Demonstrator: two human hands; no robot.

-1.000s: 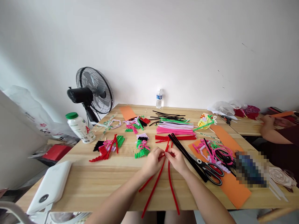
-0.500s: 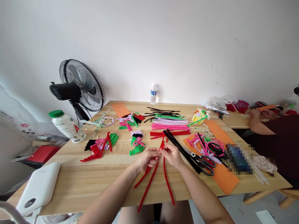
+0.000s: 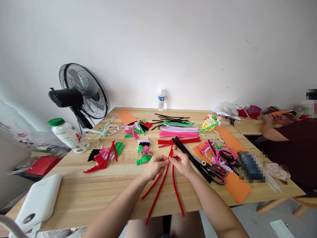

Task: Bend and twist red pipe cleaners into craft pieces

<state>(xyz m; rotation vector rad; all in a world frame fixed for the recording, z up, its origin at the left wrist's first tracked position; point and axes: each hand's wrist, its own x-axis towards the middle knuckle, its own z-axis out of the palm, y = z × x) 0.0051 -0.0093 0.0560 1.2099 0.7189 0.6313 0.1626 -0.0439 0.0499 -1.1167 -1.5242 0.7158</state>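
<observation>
The red pipe cleaners (image 3: 162, 185) are held over the middle of the desk's near edge. Both hands meet at one place on them: the left hand (image 3: 155, 166) is closed in a pinch on the stems from the left, and the right hand (image 3: 182, 163) is closed in a pinch just beside it, fingertips almost touching. Such a close grip suits bending or twisting the wires at one exact point. Above the hands the short ends stand up a little; below, the long ends spread out and hang past the near edge of the desk (image 3: 81, 195), so they lie free and do not catch on anything.

Just to the right of the right hand lie black scissors (image 3: 215, 172), partly on an orange paper strip (image 3: 235, 188) that runs toward the near right corner. This is within easy reach of that hand. A bundle of black stems (image 3: 184, 150) lies slanted between the hands and the scissors. Behind the hands, in the middle of the desk, straight pink stems (image 3: 178, 134) lie sorted in rows, and finished curled pieces in green and pink (image 3: 145, 155) lie to the left of them. At the far edge stands a small water bottle (image 3: 161, 100). At the left edge lies a white bottle with a green cap (image 3: 68, 135), and a fan (image 3: 79, 92) stands beyond that edge. Another person's arm (image 3: 272, 132) works at the next table on the right.
</observation>
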